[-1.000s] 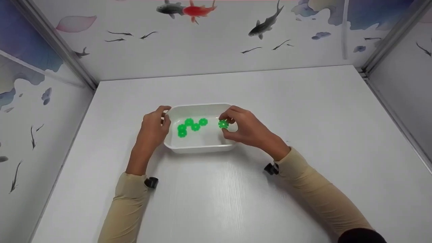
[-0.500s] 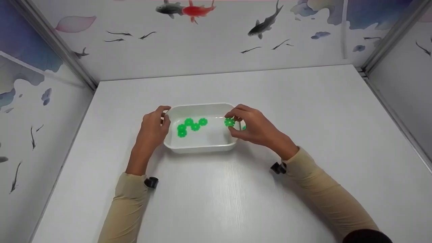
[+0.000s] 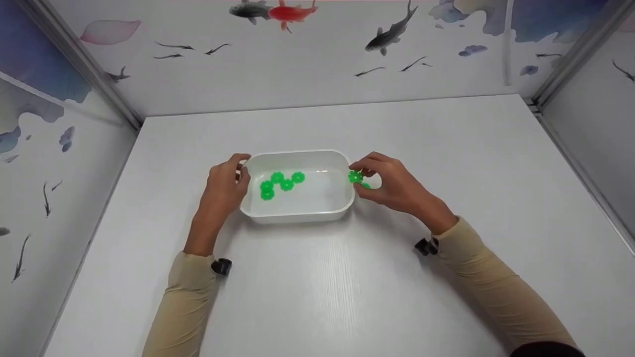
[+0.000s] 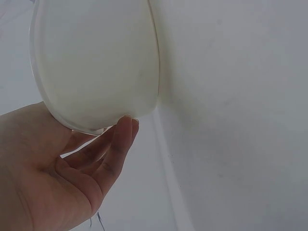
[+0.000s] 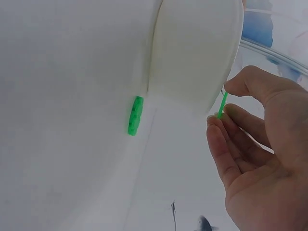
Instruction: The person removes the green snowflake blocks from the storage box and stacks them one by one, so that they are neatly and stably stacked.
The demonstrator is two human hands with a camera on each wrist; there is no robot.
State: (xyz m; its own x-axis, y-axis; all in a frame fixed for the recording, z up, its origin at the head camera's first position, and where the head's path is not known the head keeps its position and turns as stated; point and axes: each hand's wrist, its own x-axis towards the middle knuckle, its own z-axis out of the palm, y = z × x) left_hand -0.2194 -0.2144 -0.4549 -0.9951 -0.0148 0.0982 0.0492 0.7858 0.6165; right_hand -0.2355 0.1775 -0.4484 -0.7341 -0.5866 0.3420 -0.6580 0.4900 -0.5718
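Note:
A white rectangular tray [image 3: 312, 206] stands on the table, with several green flower-shaped discs [image 3: 286, 185] lying in its left half. My left hand [image 3: 223, 186] holds the tray's left end; in the left wrist view its curved fingers [image 4: 122, 137] touch the outer end wall. Just outside the tray's right rim, my right hand [image 3: 397, 183] pinches one green flower-shaped disc [image 3: 355, 177] between thumb and fingers. The right wrist view shows this pinched disc [image 5: 223, 104] edge-on. Another green disc [image 5: 135, 116] is beside the tray's right end, partly hidden by my right hand in the head view.
The white tabletop [image 3: 297, 277] extends around the tray on all sides. White panels printed with fish [image 3: 389, 32] stand behind and at both sides, joined by metal posts [image 3: 580, 59] at the corners.
My right hand has moved right with the pinched green disc, from over the tray to just past its right rim. The left hand and the tray have stayed in place.

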